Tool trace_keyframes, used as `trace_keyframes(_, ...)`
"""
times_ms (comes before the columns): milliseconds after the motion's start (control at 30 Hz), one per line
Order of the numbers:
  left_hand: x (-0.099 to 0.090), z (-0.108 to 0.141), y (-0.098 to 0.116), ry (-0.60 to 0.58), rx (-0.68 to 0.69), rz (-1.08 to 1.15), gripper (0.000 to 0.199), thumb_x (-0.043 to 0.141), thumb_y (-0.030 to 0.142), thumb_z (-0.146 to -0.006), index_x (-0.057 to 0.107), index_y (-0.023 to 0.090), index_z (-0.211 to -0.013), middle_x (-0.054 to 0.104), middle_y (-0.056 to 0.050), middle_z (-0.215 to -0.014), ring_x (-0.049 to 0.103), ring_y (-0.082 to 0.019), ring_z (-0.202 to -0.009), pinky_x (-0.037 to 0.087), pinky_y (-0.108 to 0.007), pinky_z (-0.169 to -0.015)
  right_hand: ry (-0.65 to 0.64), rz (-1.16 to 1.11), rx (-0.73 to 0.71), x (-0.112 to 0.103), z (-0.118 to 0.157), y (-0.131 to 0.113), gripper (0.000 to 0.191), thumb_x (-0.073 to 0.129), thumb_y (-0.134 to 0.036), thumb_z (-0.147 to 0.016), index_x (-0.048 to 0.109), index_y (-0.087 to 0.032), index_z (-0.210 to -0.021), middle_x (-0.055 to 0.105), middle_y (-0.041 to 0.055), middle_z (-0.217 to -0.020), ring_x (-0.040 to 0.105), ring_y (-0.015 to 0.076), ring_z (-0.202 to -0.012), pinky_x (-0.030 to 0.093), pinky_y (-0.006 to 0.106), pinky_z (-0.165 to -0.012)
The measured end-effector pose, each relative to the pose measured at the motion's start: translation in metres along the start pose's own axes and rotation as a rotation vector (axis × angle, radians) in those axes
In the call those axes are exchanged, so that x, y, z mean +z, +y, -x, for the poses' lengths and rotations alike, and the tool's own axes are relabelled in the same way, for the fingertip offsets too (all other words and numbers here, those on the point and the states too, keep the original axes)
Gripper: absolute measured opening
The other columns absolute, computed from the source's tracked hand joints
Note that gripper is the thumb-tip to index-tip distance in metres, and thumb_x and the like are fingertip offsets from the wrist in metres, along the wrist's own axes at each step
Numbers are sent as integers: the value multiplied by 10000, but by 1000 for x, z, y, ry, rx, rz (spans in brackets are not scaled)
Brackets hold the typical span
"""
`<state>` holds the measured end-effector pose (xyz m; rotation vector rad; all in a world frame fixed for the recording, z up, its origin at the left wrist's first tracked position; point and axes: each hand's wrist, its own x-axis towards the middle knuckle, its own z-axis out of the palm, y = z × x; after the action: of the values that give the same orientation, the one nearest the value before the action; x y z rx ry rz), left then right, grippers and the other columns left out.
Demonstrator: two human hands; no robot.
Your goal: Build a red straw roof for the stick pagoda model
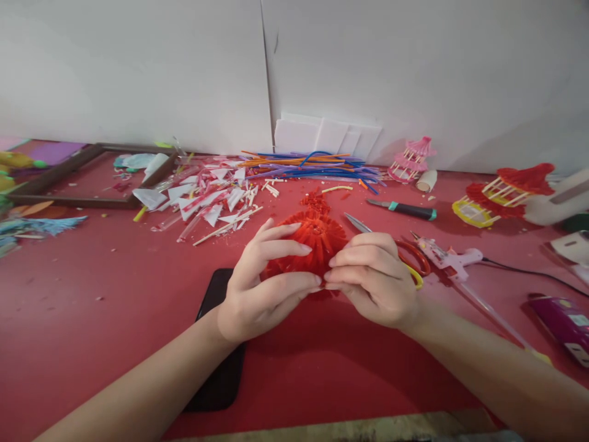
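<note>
Between my two hands is a round, pleated red piece (317, 236) that fans out from its centre, like a small ruffled roof. My left hand (271, 276) grips its left and near edge, with the fingers curled over the top. At the near right edge my right hand (377, 276) pinches the rim, its fingertips almost meeting the left thumb. The underside of the piece is hidden. Just beyond it lies a small heap of red bits (315, 199). Scissors (416, 258) with red and yellow handles lie partly behind my right hand.
A black phone (216, 368) lies under my left forearm. At right are a hot glue gun (453, 258), a craft knife (405, 209) and a red tiered model (506, 193). Pipe cleaners (313, 166), paper scraps (202, 193), a pink tiered model (411, 161) and a brown frame (69, 201) lie toward the wall.
</note>
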<state>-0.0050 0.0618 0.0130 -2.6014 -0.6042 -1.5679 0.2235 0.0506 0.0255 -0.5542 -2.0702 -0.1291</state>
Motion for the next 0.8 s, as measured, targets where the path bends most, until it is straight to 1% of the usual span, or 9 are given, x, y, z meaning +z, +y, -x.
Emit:
trace_keyframes(33,0,0,0,1,-2,-5,112,683,169,-928,703,248,-1005,654,-73,-1149,612,-290,-1290,510,-561,-1117,-4,10,-20,0,1,2,68,691,-188,-933,727,-197,-990,747,33,-960,644,187,-949,578,361,-847)
trace_keyframes(133,0,0,0,-2,0,-19,141,693,158,-916,696,254,-1018,660,-69,-1154,619,-286,-1282,473,-584,-1151,-10,73,-66,-1,5,6,199,806,-237,-849,730,-208,-1031,747,16,-963,644,183,-953,588,341,-828)
trace_keyframes(200,1,0,0,-10,7,-16,148,689,148,-918,688,241,-1034,656,-78,-1158,612,-290,-1284,451,-607,-1162,-4,109,-76,-1,6,7,224,822,-223,-831,731,-214,-1036,747,13,-960,648,183,-951,591,336,-819)
trace_keyframes(333,1,0,1,-9,21,-5,141,681,119,-918,684,200,-1033,638,-101,-1162,592,-300,-1294,432,-634,-1164,-5,113,-79,-1,4,3,145,736,-170,-896,726,-216,-1034,752,20,-965,660,182,-943,597,339,-810)
trace_keyframes(433,1,0,2,-12,18,-3,150,682,93,-906,686,199,-1013,629,-102,-1173,584,-296,-1298,428,-631,-1168,-13,89,-53,-2,1,1,108,680,-161,-934,720,-222,-1013,753,22,-954,661,178,-928,599,348,-821)
trace_keyframes(500,2,0,2,-14,15,-6,150,683,93,-904,685,203,-1007,628,-99,-1171,582,-295,-1298,424,-630,-1170,-21,70,-44,-2,-1,1,107,652,-144,-946,723,-206,-996,755,31,-947,655,179,-936,598,348,-833)
trace_keyframes(600,2,0,2,-12,11,-17,147,675,104,-912,678,215,-1008,631,-92,-1164,584,-294,-1298,422,-630,-1171,-11,73,-74,-3,-1,0,133,632,-97,-940,738,-169,-973,763,45,-929,645,183,-945,597,335,-838)
trace_keyframes(700,3,0,2,-11,18,-23,101,700,183,-924,675,215,-1016,632,-95,-1160,588,-300,-1292,432,-628,-1163,3,103,-106,-4,0,2,157,619,-108,-953,752,-182,-990,774,36,-940,643,190,-955,606,327,-823)
trace_keyframes(800,3,-1,2,-6,18,-32,127,747,246,-902,686,226,-1012,624,-89,-1161,591,-302,-1279,450,-627,-1142,-3,111,-142,-5,1,7,117,651,-165,-957,758,-193,-998,779,32,-951,647,189,-937,607,325,-813)
